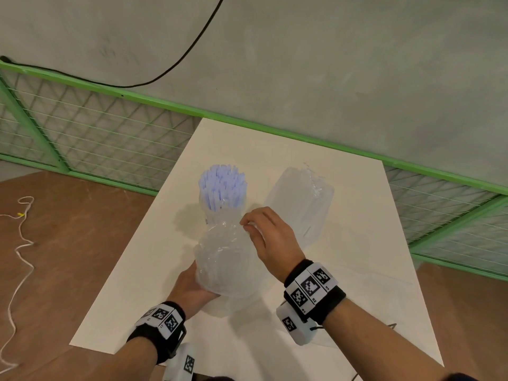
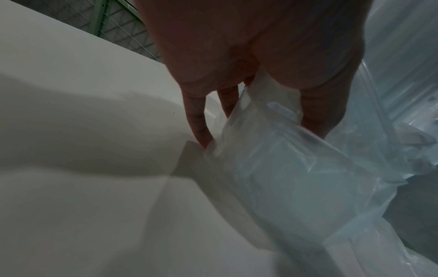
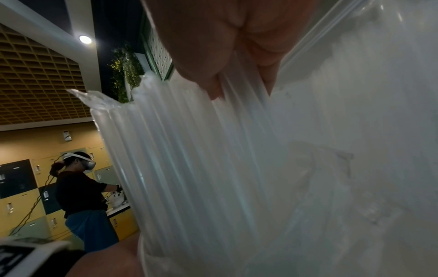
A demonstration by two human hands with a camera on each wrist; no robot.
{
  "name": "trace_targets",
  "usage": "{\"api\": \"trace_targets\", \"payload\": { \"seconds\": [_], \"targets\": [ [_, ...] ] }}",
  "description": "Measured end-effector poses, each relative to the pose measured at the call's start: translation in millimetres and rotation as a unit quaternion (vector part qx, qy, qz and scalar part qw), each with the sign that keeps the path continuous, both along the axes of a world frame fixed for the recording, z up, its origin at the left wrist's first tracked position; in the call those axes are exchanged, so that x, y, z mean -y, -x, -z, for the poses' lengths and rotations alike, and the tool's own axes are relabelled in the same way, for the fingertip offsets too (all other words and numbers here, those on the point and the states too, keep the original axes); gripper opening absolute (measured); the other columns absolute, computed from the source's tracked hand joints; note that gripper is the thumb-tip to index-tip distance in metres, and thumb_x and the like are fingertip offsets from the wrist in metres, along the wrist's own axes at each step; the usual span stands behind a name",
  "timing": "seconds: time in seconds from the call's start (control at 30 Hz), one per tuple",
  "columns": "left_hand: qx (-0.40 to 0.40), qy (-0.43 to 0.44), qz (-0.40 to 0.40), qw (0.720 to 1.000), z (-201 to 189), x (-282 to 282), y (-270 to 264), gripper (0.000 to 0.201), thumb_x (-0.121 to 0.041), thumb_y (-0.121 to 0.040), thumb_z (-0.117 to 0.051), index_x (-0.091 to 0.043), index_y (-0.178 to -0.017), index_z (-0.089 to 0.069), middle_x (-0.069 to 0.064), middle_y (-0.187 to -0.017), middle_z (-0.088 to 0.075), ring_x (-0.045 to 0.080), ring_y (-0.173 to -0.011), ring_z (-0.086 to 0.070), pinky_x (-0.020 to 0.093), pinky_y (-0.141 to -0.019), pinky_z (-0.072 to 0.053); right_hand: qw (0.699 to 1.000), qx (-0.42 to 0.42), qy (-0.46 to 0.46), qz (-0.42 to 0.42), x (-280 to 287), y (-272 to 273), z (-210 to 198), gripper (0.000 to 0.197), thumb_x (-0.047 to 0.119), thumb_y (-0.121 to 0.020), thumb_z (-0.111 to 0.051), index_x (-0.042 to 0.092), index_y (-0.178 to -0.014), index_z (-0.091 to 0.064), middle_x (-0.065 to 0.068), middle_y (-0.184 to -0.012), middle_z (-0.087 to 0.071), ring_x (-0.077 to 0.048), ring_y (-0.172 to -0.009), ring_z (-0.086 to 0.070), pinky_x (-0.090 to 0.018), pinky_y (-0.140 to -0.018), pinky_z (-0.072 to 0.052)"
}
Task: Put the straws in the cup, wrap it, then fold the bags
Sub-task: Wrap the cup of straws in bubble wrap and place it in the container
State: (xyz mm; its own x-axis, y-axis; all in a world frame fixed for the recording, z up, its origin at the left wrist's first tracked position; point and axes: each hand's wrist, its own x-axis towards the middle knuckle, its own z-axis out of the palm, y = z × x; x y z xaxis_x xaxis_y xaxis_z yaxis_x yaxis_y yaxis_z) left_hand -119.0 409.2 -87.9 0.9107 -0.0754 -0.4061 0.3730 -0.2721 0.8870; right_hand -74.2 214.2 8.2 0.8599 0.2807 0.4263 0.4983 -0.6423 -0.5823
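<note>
- Tabletop (image 1: 357,243): white, matte, runs from lower centre to mid frame in head view; far edge butts a green rail (image 1: 275,130) with wire mesh panels below it.
- Wall (image 1: 302,64) behind rail: plain grey; black cable (image 1: 176,64) droops across it in the upper left.
- Floor (image 1: 68,243): brown, both sides of the tabletop; white cord (image 1: 19,257) snakes along the left edge of frame.
- Cup (image 1: 222,199): centre of frame, upright on the tabletop, packed with pale blue straws (image 1: 221,180).
- Bag (image 1: 225,265): clear, full of straws, lifted just below the cup in frame.
- Left hand (image 1: 189,290): lower centre, fingers curled round the bag's lower end, gripping it.
- Right hand (image 1: 270,237): fingertips pinching the top of the bag, right next to the cup.
- Second bag (image 1: 299,202): clear, lying on the tabletop right of the cup.
- Both wrists carry black bands with printed square markers.
- Right wrist view: room at left has a slatted yellow ceiling (image 3: 35,84), round lamp (image 3: 85,39), hanging plant (image 3: 125,71), yellow and dark lockers (image 3: 21,202), and another person (image 3: 80,196) wearing a headset at a counter.
</note>
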Motion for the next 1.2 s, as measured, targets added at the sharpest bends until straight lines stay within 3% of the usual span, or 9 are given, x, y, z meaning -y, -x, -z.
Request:
{"api": "trace_targets", "payload": {
  "seconds": [0.13,0.3,0.47,0.6,0.77,0.83,0.9,1.07,1.2],
  "targets": [
    [0.000,0.002,-0.001,1.000,1,-1,1,0.085,-0.048,-0.032,-0.087,-0.029,-0.111,-0.062,-0.013,-0.093,-0.070,0.005,-0.092,-0.066,0.027,-0.081,-0.052,1.000,-0.007,0.012,0.004,2,-2,1,0.004,0.013,-0.091,-0.067,0.011,-0.094,-0.064,0.000,-0.095,-0.063,-0.006,-0.085,-0.054,-0.009,-0.075,-0.039],
    [0.001,0.002,-0.004,1.000,1,1,0,0.082,-0.047,-0.032,-0.087,-0.029,-0.108,-0.063,-0.014,-0.090,-0.070,0.002,-0.090,-0.066,0.022,-0.074,-0.050,1.000,-0.009,0.004,-0.009,0,-2,4,0.012,0.007,-0.091,-0.064,0.012,-0.102,-0.064,0.000,-0.101,-0.065,-0.007,-0.089,-0.056,0.000,-0.081,-0.035],
    [0.003,0.006,-0.008,1.000,0,2,1,0.072,-0.032,-0.041,-0.095,-0.028,-0.105,-0.062,-0.018,-0.083,-0.069,-0.005,-0.083,-0.063,0.013,-0.068,-0.047,0.999,-0.020,-0.031,0.000,-5,-2,4,0.015,0.005,-0.092,-0.062,0.009,-0.106,-0.064,-0.002,-0.100,-0.066,-0.008,-0.090,-0.058,-0.003,-0.083,-0.037],
    [-0.005,0.006,-0.011,1.000,1,1,1,0.074,-0.047,-0.029,-0.087,-0.032,-0.098,-0.063,-0.019,-0.082,-0.068,-0.005,-0.085,-0.063,0.015,-0.069,-0.047,0.999,0.009,-0.031,0.034,3,-10,-3,0.011,0.010,-0.090,-0.068,0.007,-0.101,-0.068,-0.003,-0.095,-0.070,-0.009,-0.090,-0.059,-0.002,-0.083,-0.036],
    [-0.012,0.010,-0.015,1.000,3,0,1,0.064,-0.036,-0.035,-0.091,-0.033,-0.093,-0.063,-0.022,-0.075,-0.069,-0.001,-0.085,-0.064,0.018,-0.068,-0.048,0.998,0.048,-0.004,0.041,6,-12,2,0.015,0.007,-0.085,-0.073,0.006,-0.099,-0.070,-0.003,-0.093,-0.072,-0.009,-0.089,-0.059,-0.009,-0.082,-0.040],
    [-0.011,0.008,-0.014,1.000,1,0,1,0.067,-0.042,-0.032,-0.089,-0.034,-0.092,-0.062,-0.020,-0.076,-0.069,-0.002,-0.084,-0.063,0.019,-0.069,-0.048,0.999,0.032,0.009,0.039,5,-12,5,0.016,0.011,-0.086,-0.072,0.010,-0.102,-0.069,-0.001,-0.094,-0.072,-0.008,-0.090,-0.058,-0.008,-0.081,-0.039],
    [-0.008,0.006,-0.010,1.000,0,1,1,0.074,-0.049,-0.028,-0.085,-0.034,-0.097,-0.061,-0.017,-0.082,-0.068,-0.001,-0.085,-0.063,0.020,-0.071,-0.049,0.999,0.019,0.025,0.034,4,-10,9,0.018,0.014,-0.086,-0.069,0.013,-0.104,-0.068,0.001,-0.096,-0.071,-0.007,-0.090,-0.058,-0.014,-0.077,-0.042],
    [-0.007,0.009,-0.010,1.000,-1,1,1,0.075,-0.049,-0.027,-0.085,-0.034,-0.096,-0.061,-0.015,-0.082,-0.069,0.001,-0.085,-0.064,0.022,-0.072,-0.050,0.999,0.002,0.023,0.021,3,-11,1,0.019,0.015,-0.086,-0.070,0.013,-0.105,-0.068,0.001,-0.092,-0.071,-0.014,-0.084,-0.064,-0.027,-0.076,-0.048],
    [-0.018,-0.004,-0.010,1.000,1,0,-1,0.073,-0.050,-0.025,-0.083,-0.031,-0.093,-0.063,-0.017,-0.078,-0.067,-0.002,-0.083,-0.063,0.018,-0.069,-0.048,0.997,0.035,-0.044,0.059,19,-20,-38,0.023,0.014,-0.081,-0.079,0.011,-0.102,-0.072,0.000,-0.089,-0.074,-0.008,-0.082,-0.066,-0.016,-0.083,-0.049]
  ]
}}
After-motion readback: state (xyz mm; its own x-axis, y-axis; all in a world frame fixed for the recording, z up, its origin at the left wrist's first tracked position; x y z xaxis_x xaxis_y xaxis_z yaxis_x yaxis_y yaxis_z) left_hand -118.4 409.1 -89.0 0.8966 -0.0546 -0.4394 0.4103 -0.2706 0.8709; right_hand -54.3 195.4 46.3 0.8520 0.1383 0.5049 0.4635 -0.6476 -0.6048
